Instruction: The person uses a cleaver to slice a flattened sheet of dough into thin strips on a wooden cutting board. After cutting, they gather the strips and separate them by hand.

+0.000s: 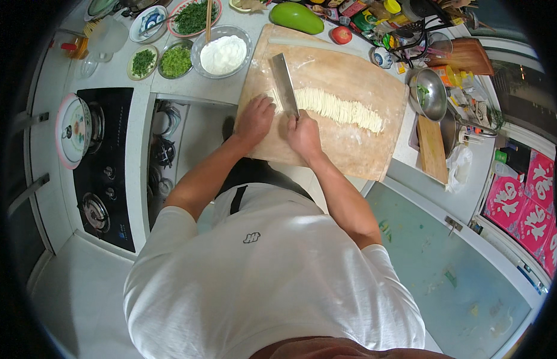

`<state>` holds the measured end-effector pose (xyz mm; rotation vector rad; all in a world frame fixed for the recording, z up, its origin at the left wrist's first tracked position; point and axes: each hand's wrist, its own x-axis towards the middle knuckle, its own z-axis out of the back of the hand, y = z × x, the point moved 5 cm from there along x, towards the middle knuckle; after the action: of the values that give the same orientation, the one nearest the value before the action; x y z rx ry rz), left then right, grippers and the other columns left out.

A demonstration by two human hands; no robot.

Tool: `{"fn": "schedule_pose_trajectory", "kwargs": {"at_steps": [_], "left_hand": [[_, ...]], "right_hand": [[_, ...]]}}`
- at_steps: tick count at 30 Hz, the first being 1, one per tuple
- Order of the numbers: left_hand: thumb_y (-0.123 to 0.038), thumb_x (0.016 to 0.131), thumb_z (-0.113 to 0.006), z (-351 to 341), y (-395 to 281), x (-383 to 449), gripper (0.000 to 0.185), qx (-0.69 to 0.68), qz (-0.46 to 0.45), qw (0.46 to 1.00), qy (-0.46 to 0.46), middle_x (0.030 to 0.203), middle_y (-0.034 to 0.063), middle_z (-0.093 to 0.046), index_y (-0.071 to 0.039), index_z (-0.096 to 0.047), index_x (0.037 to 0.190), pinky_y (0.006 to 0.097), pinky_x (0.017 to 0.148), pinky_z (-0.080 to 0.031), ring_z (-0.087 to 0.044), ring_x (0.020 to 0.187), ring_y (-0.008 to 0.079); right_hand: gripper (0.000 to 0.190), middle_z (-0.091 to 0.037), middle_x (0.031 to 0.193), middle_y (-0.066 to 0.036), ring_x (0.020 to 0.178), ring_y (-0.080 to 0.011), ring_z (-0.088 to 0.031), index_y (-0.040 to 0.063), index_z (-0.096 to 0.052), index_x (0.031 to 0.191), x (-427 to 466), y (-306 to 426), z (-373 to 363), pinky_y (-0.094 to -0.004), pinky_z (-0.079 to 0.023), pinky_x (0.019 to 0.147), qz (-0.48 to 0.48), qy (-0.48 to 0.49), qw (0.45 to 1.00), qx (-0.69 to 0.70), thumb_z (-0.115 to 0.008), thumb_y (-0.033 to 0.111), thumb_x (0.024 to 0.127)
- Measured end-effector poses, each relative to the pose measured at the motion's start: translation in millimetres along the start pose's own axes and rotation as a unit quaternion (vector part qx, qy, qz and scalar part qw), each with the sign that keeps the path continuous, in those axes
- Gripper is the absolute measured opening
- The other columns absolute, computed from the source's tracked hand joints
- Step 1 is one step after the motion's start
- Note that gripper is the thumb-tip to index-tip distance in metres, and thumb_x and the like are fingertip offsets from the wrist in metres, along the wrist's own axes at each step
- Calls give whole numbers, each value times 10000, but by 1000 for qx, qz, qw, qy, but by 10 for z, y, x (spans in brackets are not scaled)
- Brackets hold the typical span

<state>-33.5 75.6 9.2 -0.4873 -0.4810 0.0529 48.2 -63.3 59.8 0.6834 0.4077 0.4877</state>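
Observation:
On a floured wooden board [337, 155], a long row of thin-cut dough strips [339, 107] runs off to the right of a cleaver [284, 83]. My right hand [304, 133] is closed around the cleaver's handle, and the broad blade points away from me. Left of the blade, my left hand [257, 116] rests with bent fingers on the uncut end of the folded dough [275, 99], its fingertips near the blade. A rolling pin [319, 47] lies along the board's far edge.
Beyond the board are a bowl of flour [223, 54] with chopsticks, several dishes of chopped greens [175, 60], a green mango-like fruit [296, 18] and a tomato [341, 35]. A steel bowl [427, 94] stands right, a gas hob [112, 148] left.

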Motion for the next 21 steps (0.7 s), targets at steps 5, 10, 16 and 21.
{"fn": "schedule_pose_trajectory", "kwargs": {"at_steps": [5,10,16,21], "left_hand": [[-67,914,-653,-3,30,-28,216,-11,12,1000,-8,1228,201,-660,24,-688,1107,512,1103,-497,-616,1233,411],[-71,926,-653,-30,41,-33,211,-16,21,1000,-2,1220,196,-661,20,-695,1111,508,1080,-506,-616,1227,416],[-80,947,-658,-29,35,-8,183,-9,27,1000,2,1196,187,-668,17,-715,1092,503,1065,-513,-621,1218,416],[-83,942,-654,-40,40,-5,192,1,21,1000,6,1187,187,-670,21,-715,1091,501,1068,-516,-625,1217,414]], "right_hand": [[198,-681,814,-360,796,-559,-684,-73,-657,1016,-285,-46,118,-593,-545,710,-3,11,1000,-25,-616,121,1022],[190,-677,814,-362,800,-564,-680,-59,-654,995,-484,-128,94,-617,-535,725,-16,38,998,-42,-621,126,1023],[194,-676,809,-361,812,-566,-678,-54,-651,981,-514,-69,95,-634,-528,735,-17,42,998,-50,-613,132,1025],[195,-684,816,-362,814,-566,-683,-59,-647,983,-471,-95,48,-632,-533,746,-23,59,996,-68,-612,130,1015]]}}
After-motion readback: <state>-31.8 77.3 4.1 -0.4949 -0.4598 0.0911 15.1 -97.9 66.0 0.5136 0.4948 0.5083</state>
